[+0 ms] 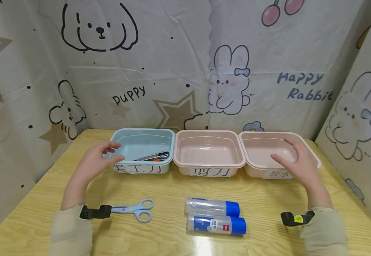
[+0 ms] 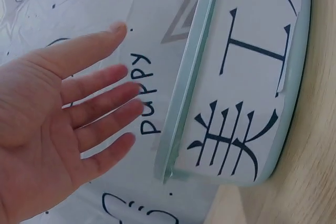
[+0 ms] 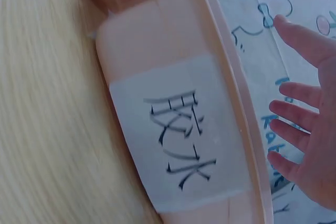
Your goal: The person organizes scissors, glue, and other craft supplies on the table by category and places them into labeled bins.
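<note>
My left hand [image 1: 92, 161] hovers by the left end of a light blue bin [image 1: 140, 162], its fingers relaxed and holding nothing. In that bin lie a utility knife [image 1: 151, 156] and something with an orange part, mostly hidden by the front wall. Over the right-hand pink bin [image 1: 252, 160] is my right hand [image 1: 300, 165], thumb and fingers spread around air. The right wrist view shows this hand [image 3: 315, 124] beyond the bin's rim. Blue-handled scissors [image 1: 134, 209] lie on the table near my left wrist, the blades partly behind the wrist camera.
Two clear glue bottles with blue caps, a rear one [image 1: 209, 207] and a front one [image 1: 215, 224], lie side by side on the wooden table [image 1: 166, 238]. A middle pink bin [image 1: 209, 165] stands between the others. Paper labels front the bins; a printed curtain [image 1: 179, 78] hangs behind.
</note>
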`<state>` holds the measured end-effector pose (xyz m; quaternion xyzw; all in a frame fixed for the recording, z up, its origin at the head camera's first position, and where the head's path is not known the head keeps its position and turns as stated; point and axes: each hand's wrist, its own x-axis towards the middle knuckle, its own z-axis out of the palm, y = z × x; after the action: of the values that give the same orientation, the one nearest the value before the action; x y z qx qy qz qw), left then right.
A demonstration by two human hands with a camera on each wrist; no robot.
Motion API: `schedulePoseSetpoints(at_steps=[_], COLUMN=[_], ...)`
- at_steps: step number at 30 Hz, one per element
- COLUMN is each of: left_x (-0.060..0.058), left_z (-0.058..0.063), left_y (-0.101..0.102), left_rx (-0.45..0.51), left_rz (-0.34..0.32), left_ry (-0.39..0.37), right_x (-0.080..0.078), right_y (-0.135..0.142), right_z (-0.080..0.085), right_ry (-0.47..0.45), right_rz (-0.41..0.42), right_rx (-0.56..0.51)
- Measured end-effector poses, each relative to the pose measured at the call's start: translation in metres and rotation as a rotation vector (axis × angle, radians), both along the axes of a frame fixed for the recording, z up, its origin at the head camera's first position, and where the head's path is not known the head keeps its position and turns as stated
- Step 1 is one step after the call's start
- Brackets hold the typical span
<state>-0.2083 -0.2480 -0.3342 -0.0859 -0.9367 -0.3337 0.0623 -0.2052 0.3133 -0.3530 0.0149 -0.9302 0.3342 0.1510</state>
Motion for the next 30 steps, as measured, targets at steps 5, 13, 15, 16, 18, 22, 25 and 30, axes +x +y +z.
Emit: schedulePoseSetpoints(at_steps=[5, 13, 15, 16, 18, 22, 25, 30], left_x=[-0.002, 0.01, 0.014, 0.015, 0.02, 0.031, 0.038, 0.046], left_z=[-0.003, -0.009, -0.011, -0.012, -0.013, -0.02, -0.027, -0.036], left_y=[0.01, 0.024, 0.024, 0.024, 0.023, 0.023, 0.024, 0.024], left_rx=[-0.026, -0.14, -0.166, -0.174, -0.2, -0.291, -0.344, -0.391], left_rz=[-0.052, -0.142, -0.157, -0.165, -0.194, -0.273, -0.333, -0.443], left_ry=[-0.033, 0.05, 0.092, 0.104, 0.112, 0.066, -0.016, -0.141], right_x=[0.002, 0.003, 0.004, 0.005, 0.006, 0.01, 0.01, 0.009], right_y=[0.018, 0.042, 0.047, 0.049, 0.053, 0.058, 0.062, 0.068], right_z=[-0.005, -0.014, -0.016, -0.018, -0.021, -0.028, -0.031, -0.035], right_ry=[-0.028, -0.079, -0.092, -0.094, -0.115, -0.128, -0.11, -0.103], right_rz=[-0.053, -0.023, -0.009, -0.002, 0.002, -0.005, -0.007, 0.008], right_rx=[0.044, 0.11, 0.136, 0.145, 0.139, 0.1, 0.026, -0.125])
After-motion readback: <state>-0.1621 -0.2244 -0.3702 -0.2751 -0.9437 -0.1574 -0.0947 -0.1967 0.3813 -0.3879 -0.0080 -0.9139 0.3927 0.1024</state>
